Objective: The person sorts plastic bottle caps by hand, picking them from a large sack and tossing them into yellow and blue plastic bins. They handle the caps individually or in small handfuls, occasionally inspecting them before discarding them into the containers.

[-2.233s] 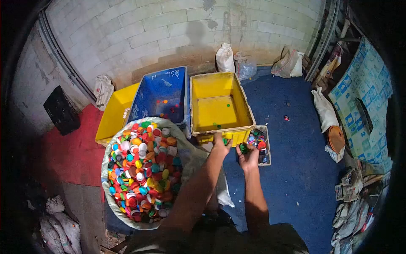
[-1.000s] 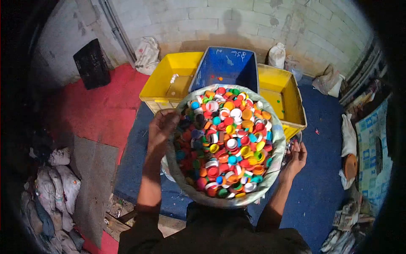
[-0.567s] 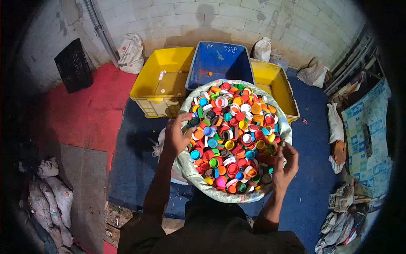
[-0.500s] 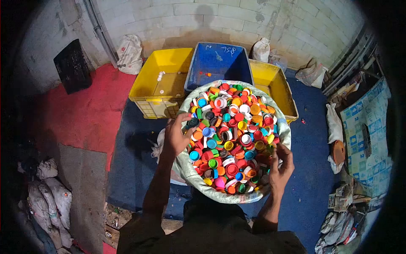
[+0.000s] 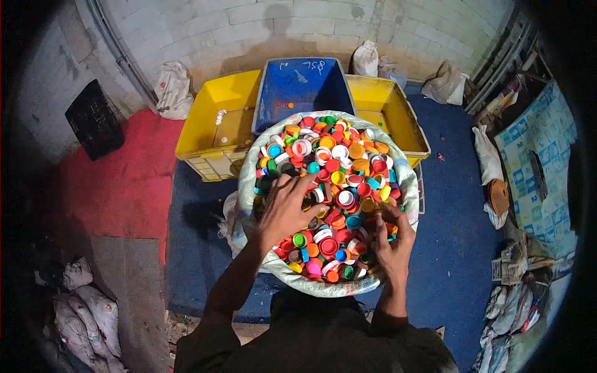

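A large woven sack (image 5: 407, 177) with a rolled rim stands in front of me, filled with plastic bottle caps (image 5: 339, 177) in many colours. My left hand (image 5: 287, 208) lies over the left-middle of the pile, palm down, fingers stretched apart and touching the caps. It hides the caps beneath it. At the right side of the pile is my right hand (image 5: 395, 239), its thumb and fingers bent but apart, the tips by an ochre cap (image 5: 368, 205). Nothing can be seen held in either hand.
Behind the sack stand a blue bin (image 5: 305, 81) with a few caps and two yellow bins, left (image 5: 208, 124) and right (image 5: 398, 118). White sacks (image 5: 174, 90) lean on the wall. Filled sacks (image 5: 87, 317) lie at left; a brown lid (image 5: 498, 197) is at right.
My left hand has moved from the sack's left rim inward over the caps. My right hand stays at the pile's right side. The view has shifted slightly.
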{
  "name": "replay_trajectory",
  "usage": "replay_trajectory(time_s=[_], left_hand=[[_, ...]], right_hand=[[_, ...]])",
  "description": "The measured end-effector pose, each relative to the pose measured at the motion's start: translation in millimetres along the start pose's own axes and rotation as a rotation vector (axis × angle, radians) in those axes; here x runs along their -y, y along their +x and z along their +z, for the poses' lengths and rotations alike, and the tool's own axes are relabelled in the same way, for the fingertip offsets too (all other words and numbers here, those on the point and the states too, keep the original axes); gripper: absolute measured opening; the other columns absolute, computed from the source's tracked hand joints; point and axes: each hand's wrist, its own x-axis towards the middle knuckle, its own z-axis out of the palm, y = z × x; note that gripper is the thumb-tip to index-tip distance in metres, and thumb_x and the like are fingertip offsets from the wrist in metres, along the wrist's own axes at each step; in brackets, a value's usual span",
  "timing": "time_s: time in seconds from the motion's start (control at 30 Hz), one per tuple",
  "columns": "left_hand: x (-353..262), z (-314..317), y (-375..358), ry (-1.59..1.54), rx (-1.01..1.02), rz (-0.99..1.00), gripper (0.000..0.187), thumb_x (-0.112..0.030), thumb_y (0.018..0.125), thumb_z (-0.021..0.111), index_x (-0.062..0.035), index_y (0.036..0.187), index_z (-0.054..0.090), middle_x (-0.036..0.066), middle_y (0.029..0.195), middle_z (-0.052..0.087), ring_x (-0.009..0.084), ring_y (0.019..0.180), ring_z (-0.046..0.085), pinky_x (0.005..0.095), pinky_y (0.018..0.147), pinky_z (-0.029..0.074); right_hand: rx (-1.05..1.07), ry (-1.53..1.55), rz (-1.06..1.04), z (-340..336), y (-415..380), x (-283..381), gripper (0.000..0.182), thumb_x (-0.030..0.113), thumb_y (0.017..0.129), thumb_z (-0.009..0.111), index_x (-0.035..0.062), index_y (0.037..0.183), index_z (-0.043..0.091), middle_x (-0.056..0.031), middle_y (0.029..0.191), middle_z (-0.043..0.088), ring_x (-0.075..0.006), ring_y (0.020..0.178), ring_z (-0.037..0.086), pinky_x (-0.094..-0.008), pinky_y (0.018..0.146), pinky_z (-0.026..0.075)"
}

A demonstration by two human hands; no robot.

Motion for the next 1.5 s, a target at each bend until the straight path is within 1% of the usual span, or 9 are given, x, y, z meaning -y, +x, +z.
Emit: replay_trajectory(time_s=[0.2, 0.47, 0.6, 0.63, 0.77, 1.03, 1.13, 1.27, 1.5], left_hand=[[-7, 11, 10, 0.199, 0.079, 0.027, 0.052, -0.024, 0.074, 0.077, -0.0031, 0.118, 0.057, 0.013, 0.104, 0.062, 0.0326, 0.096, 0.054, 0.0429, 0.086, 0.042], [-1, 16, 6, -0.015, 0.098, -0.013, 0.037, -0.015, 0.081, 0.071, -0.0011, 0.113, 0.058, 0.021, 0.108, 0.060, 0.0397, 0.102, 0.057, 0.0467, 0.087, 0.046], [-1, 14, 1, -0.269, -0.047, -0.115, 0.036, -0.009, 0.079, 0.073, 0.0001, 0.111, 0.059, 0.017, 0.103, 0.063, 0.0322, 0.091, 0.063, 0.0397, 0.080, 0.050], [2, 16, 0, -0.270, -0.075, -0.108, 0.037, -0.006, 0.080, 0.073, -0.0009, 0.113, 0.058, 0.014, 0.101, 0.064, 0.0247, 0.088, 0.063, 0.0353, 0.077, 0.051], [15, 23, -7, -0.547, -0.129, -0.168, 0.036, -0.006, 0.085, 0.069, -0.0017, 0.117, 0.054, 0.010, 0.105, 0.064, 0.0163, 0.095, 0.061, 0.0318, 0.083, 0.050], [-3, -3, -15, -1.159, -0.276, -0.373, 0.030, -0.006, 0.090, 0.061, -0.0006, 0.117, 0.051, 0.011, 0.113, 0.061, 0.0223, 0.105, 0.060, 0.0351, 0.095, 0.047], [6, 0, -25, -1.418, -0.352, -0.304, 0.027, -0.006, 0.089, 0.061, -0.0015, 0.115, 0.053, 0.010, 0.107, 0.060, 0.0241, 0.103, 0.061, 0.0387, 0.094, 0.049], [7, -1, -40, -1.709, -0.380, -0.497, 0.033, -0.014, 0.084, 0.066, -0.0029, 0.112, 0.056, 0.008, 0.101, 0.058, 0.0225, 0.096, 0.059, 0.0399, 0.088, 0.049], [6, -3, -49, -1.774, -0.329, -0.663, 0.023, -0.012, 0.084, 0.062, -0.0053, 0.106, 0.057, 0.004, 0.092, 0.056, 0.0170, 0.082, 0.055, 0.0346, 0.076, 0.047]], right_hand=[[-0.002, 0.012, -0.074, -8, -4, -12, 0.023, -0.001, 0.085, 0.061, -0.0028, 0.108, 0.062, -0.0158, 0.087, 0.063, -0.0235, 0.073, 0.067, -0.0326, 0.065, 0.052], [-0.002, 0.016, -0.069, -20, -8, -6, 0.022, -0.001, 0.084, 0.061, -0.0028, 0.106, 0.061, -0.0171, 0.087, 0.064, -0.0245, 0.073, 0.068, -0.0326, 0.065, 0.052], [0.002, 0.041, -0.068, -20, -7, -6, 0.022, -0.001, 0.084, 0.061, -0.0027, 0.106, 0.061, -0.0174, 0.086, 0.064, -0.0252, 0.074, 0.068, -0.0332, 0.066, 0.052], [0.007, 0.054, -0.058, -19, -7, -6, 0.022, -0.001, 0.084, 0.060, -0.0026, 0.106, 0.061, -0.0175, 0.086, 0.064, -0.0254, 0.074, 0.068, -0.0337, 0.067, 0.052], [0.045, 0.085, -0.011, -14, -5, -11, 0.023, -0.001, 0.084, 0.060, -0.0021, 0.107, 0.061, -0.0177, 0.089, 0.065, -0.0288, 0.077, 0.067, -0.0359, 0.072, 0.052], [0.286, -0.127, -0.193, -9, 31, 3, 0.037, 0.000, 0.075, 0.063, -0.0016, 0.112, 0.059, -0.0198, 0.092, 0.065, -0.0379, 0.095, 0.058, -0.0428, 0.086, 0.046], [0.426, -0.251, -0.249, -2, 54, 6, 0.042, 0.003, 0.073, 0.066, 0.0007, 0.114, 0.058, -0.0201, 0.096, 0.066, -0.0389, 0.093, 0.057, -0.0435, 0.086, 0.045], [0.527, -0.398, -0.350, 16, 69, -6, 0.049, 0.009, 0.074, 0.070, 0.0037, 0.120, 0.056, -0.0196, 0.098, 0.067, -0.0404, 0.100, 0.054, -0.0504, 0.089, 0.042], [0.691, -0.540, -0.335, 26, 73, 5, 0.050, 0.012, 0.077, 0.070, 0.0062, 0.125, 0.056, -0.0179, 0.105, 0.066, -0.0364, 0.106, 0.055, -0.0542, 0.092, 0.037]])
